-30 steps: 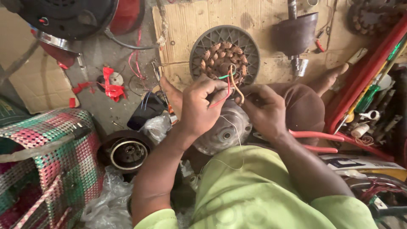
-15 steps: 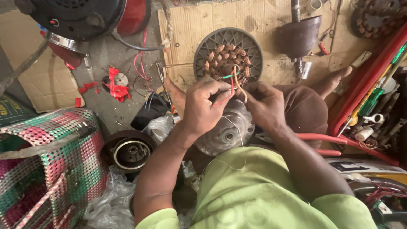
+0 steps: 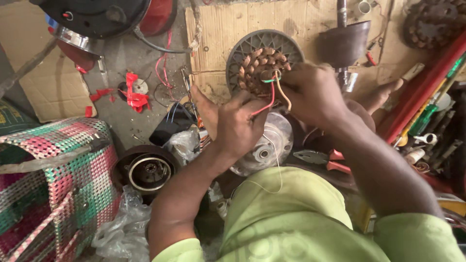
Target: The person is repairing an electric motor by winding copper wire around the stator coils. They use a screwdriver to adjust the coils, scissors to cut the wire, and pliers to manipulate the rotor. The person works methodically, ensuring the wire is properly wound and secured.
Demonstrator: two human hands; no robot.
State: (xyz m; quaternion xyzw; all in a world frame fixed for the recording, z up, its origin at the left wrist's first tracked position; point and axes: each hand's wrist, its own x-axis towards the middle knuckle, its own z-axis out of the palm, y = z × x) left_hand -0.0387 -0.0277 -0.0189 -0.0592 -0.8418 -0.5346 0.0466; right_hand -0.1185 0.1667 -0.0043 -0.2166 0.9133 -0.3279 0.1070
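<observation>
My left hand (image 3: 241,125) and my right hand (image 3: 313,93) are raised together over my lap, pinching a small bundle of coloured wires (image 3: 273,94): red, orange and green. The wires loop between the fingertips of both hands. Behind them on a sheet of cardboard lies a round fan motor stator with copper windings (image 3: 262,60) in a grey slotted housing. Under my hands, on my lap, rests a silver metal motor cover (image 3: 268,144) with a thin white wire hanging from it. My green shirt fills the bottom of the view.
A woven pink, green and white basket (image 3: 51,179) stands at the left. A dark round motor part (image 3: 148,170) lies beside clear plastic bags (image 3: 124,221). Red-handled pliers (image 3: 324,161) lie at my right. Screwdrivers and tools (image 3: 427,116) crowd a red tray on the right. Red tape scraps (image 3: 133,94) litter the floor.
Both hands have lifted the wires a little higher and further from my body, toward the stator. My head has come closer, so everything looks larger.
</observation>
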